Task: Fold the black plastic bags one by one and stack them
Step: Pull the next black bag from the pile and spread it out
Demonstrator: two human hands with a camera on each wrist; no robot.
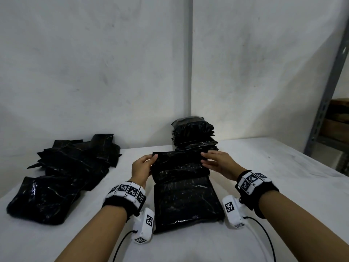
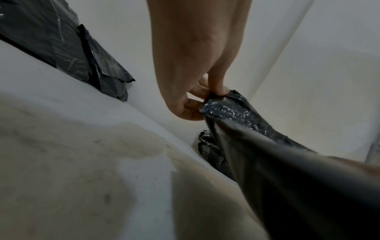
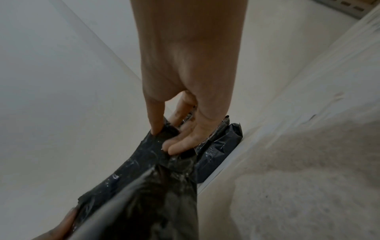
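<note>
- In the head view the bag's raised far edge hides the base of the stack of folded bags (image 1: 193, 132) standing behind it at centre frame; in both wrist views the near part of the bag is a dark blur.
- The black plastic bag (image 1: 186, 195) lies on the white worktop (image 1: 273, 186) at lower centre, its near part flat, its far edge lifted.
- The left hand (image 1: 142, 168) pinches the bag's far left corner, thumb against curled fingers (image 2: 193, 104).
- The right hand (image 1: 217, 164) grips the far right corner, thumb on one face, fingers (image 3: 180, 146) on the other.
- A loose pile of unfolded bags (image 1: 69, 171) sprawls at middle left, well apart from the stack.
- A grey metal shelf upright (image 1: 324, 103) stands at the right edge, its shelves cut off.
</note>
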